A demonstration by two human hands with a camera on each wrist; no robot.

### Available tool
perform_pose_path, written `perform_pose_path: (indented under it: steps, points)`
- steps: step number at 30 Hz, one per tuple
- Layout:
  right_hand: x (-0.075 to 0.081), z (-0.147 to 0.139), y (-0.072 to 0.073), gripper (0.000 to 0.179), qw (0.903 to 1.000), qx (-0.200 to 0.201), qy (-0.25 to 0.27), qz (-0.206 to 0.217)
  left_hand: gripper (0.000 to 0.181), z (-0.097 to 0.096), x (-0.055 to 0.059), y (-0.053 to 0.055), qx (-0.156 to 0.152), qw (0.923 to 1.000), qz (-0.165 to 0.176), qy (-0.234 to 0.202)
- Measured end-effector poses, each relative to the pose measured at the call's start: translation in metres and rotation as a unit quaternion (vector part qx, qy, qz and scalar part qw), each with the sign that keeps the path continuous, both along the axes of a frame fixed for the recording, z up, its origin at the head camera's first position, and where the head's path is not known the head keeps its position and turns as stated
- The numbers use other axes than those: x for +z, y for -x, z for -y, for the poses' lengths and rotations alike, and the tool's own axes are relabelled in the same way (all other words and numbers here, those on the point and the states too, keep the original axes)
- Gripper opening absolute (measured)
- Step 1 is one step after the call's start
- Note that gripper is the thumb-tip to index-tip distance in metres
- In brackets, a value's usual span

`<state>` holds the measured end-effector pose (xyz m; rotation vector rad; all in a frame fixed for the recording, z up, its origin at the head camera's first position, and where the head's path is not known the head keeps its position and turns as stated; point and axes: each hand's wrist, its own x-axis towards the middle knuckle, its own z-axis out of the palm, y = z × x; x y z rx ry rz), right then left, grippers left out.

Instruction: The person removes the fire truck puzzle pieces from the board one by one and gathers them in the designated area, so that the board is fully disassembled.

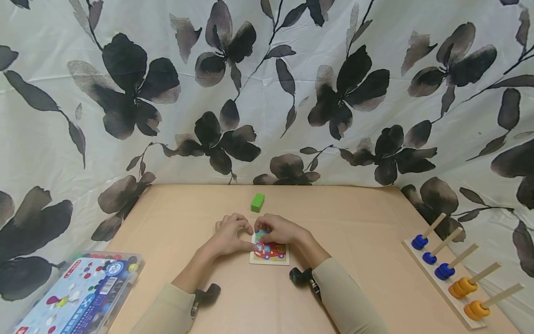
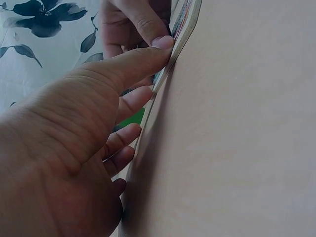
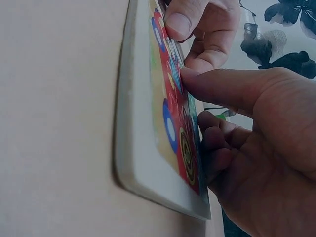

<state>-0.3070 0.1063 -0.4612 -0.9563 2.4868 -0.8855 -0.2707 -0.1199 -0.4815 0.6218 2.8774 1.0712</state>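
Clock directions read from the head view, centred on the picture board (image 1: 271, 254).

Picture board: on the tan table (image 1: 200, 204), between the two hands; pale border, red truck printed on its face.

Left hand (image 1: 228, 235): at 10 o'clock, thumb and fingers spread apart along the board's left edge. In the left wrist view the thumb is extended, its tip touching that edge.

Right hand (image 1: 285, 229): at 1 o'clock, reaching over the upper part. Thumb tip rests on the printed face; thumb and index stand apart in the head view. Remaining fingers bend near the far edge. Cannot tell whether a piece is pinched.

Green block (image 1: 257, 202): between 11 and 12 o'clock, near the hands, touching neither.

Peg stand (image 1: 444, 283): between 3 and 4 o'clock, well apart; blue rings on the three farther pegs, yellow-orange on the two nearer.

Plastic box (image 1: 79, 297): between 8 and 9 o'clock, printed cover.

Floral cloth (image 1: 267, 106): 12 o'clock, beyond the table.
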Motion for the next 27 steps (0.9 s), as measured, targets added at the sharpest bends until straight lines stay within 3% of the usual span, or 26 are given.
perform_pose_path:
  steps: [27]
  points:
    - [-0.013,-0.004,-0.002,0.023,0.9953,-0.021,0.091,0.025,0.039,0.0,-0.003,0.0,0.0,0.9999,-0.001,-0.011]
